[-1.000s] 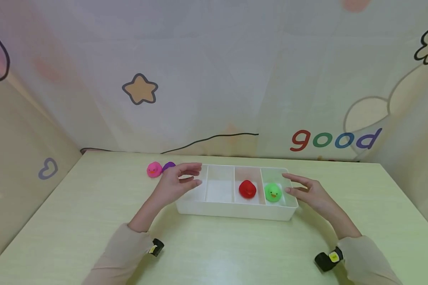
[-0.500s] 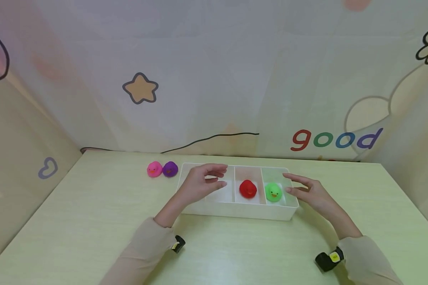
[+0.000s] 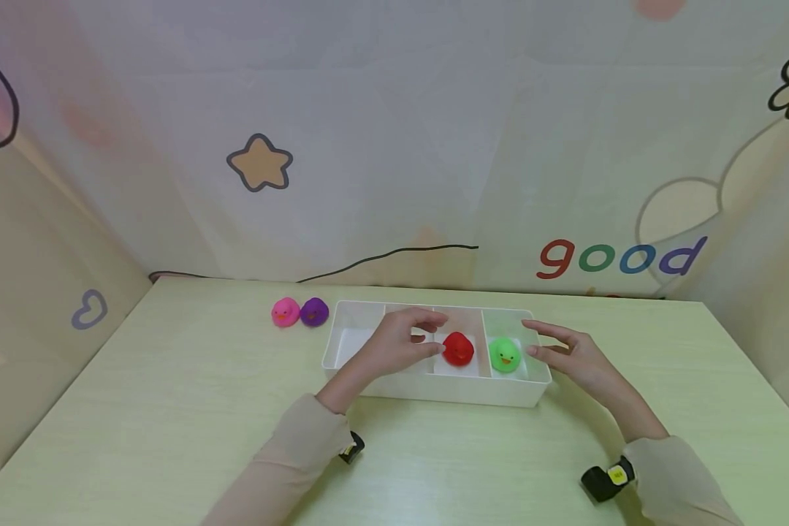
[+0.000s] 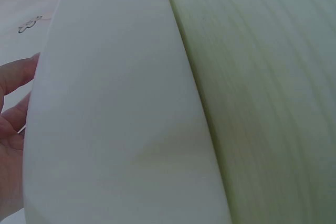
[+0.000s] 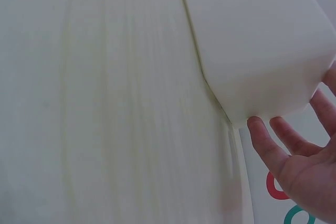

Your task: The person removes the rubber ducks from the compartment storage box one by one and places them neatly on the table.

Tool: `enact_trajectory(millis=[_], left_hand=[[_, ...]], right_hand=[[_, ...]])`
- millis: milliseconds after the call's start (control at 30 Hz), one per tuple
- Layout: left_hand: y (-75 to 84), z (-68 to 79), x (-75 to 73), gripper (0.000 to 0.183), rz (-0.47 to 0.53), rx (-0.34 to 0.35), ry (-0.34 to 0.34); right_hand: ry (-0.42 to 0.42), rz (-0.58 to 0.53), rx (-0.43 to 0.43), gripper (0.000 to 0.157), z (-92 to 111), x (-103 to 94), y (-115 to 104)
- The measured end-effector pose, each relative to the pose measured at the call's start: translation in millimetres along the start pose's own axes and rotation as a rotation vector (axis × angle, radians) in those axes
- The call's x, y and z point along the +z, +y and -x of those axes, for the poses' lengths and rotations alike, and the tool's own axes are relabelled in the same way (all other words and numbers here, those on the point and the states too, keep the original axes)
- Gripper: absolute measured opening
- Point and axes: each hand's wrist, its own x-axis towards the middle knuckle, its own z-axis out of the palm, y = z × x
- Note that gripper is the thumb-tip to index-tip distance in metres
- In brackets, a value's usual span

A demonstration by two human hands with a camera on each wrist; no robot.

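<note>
In the head view a white box (image 3: 394,389) with side-by-side compartments stands on the table. My left hand (image 3: 397,343) is over its middle, thumb and fingers apart, with the thumb tip right at a red rubber duck (image 3: 459,349). That duck sits in the compartment second from the right. A green rubber duck (image 3: 505,355) occupies the rightmost compartment. My right hand (image 3: 575,358) is at the box's right end, its fingers loosely bent and spread. In the right wrist view its fingers (image 5: 268,145) show beside the box's end wall. Neither hand holds anything.
A pink duck (image 3: 286,312) and a purple duck (image 3: 314,312) sit side by side on the table (image 3: 191,394), left of the box. A printed curtain (image 3: 394,146) hangs behind the table's back edge.
My left hand has moved right across the box, from its left end to the red duck, uncovering the purple duck. The right hand has stayed in place.
</note>
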Motion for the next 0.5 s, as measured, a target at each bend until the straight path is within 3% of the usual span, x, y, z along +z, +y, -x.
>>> enact_trajectory(millis=[267,500], left_hand=[[0.3,-10.7,11.0,0.039,-0.146,0.006,-0.036],[8.7,-20.1,19.7,0.037,-0.429,-0.01,-0.082]], right_hand=[[0.0,-0.002,-0.004,0.059,1,0.2,-1],[0.003,-0.004,-0.007,0.058,1,-0.2,-1]])
